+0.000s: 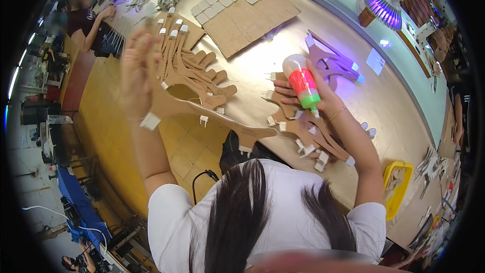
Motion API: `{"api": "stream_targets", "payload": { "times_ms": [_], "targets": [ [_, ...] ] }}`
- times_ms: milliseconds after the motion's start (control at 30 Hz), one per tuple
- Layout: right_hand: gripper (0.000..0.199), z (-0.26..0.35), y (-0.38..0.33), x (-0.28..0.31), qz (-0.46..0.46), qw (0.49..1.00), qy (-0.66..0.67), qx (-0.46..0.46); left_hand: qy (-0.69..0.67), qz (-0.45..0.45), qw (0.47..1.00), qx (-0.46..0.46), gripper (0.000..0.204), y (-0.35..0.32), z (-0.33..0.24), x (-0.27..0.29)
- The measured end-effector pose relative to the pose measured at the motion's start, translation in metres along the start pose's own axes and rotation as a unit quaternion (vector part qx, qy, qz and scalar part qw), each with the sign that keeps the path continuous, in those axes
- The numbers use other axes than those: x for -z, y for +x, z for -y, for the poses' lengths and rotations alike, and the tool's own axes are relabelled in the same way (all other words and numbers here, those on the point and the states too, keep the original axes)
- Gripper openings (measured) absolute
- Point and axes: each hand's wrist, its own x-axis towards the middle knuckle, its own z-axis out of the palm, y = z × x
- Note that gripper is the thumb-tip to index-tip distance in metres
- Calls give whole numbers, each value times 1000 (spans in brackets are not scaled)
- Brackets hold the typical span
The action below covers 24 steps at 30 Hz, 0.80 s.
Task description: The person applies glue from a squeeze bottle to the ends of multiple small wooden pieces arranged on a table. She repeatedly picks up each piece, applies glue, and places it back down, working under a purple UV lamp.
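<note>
Raised at the left, my left hand (136, 73) is somewhat blurred, its fingers closed on the end of a long, curved brown piece (217, 115) with forked ends and small white tabs. The piece slants down to the right, past the table's near edge. My right hand (323, 93) is wrapped round a squeeze bottle (301, 78) with a red band and a green cap, its nozzle tilted down. Below the bottle lie several similar brown pieces (308, 131) with white tabs. Another fanned pile of brown pieces (189, 68) with white tips lies right of my left hand.
A brown board (257, 28) with rows of pale squares lies at the table's far side. A lamp (384, 10) casts violet light over forked pieces (331, 60) at the right. A yellow basket (391, 215) stands at the right edge. Another person (83, 25) works at the far left.
</note>
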Motion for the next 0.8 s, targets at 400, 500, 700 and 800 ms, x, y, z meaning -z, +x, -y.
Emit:
{"api": "stream_targets", "payload": {
  "times_ms": [400,500,700,800],
  "targets": [
    [92,1,-112,34,-79,994,-76,3,28,7,991,129,31,62,148,17],
    [98,10,-126,30,-42,996,-66,42,156,22,979,129,29,70,153,23],
    [105,35,-164,2,-12,976,-109,190,489,-12,871,-50,27,65,159,23],
    [104,36,-186,-10,12,960,-87,267,605,-20,783,-146,30,68,147,7]
  ]
}}
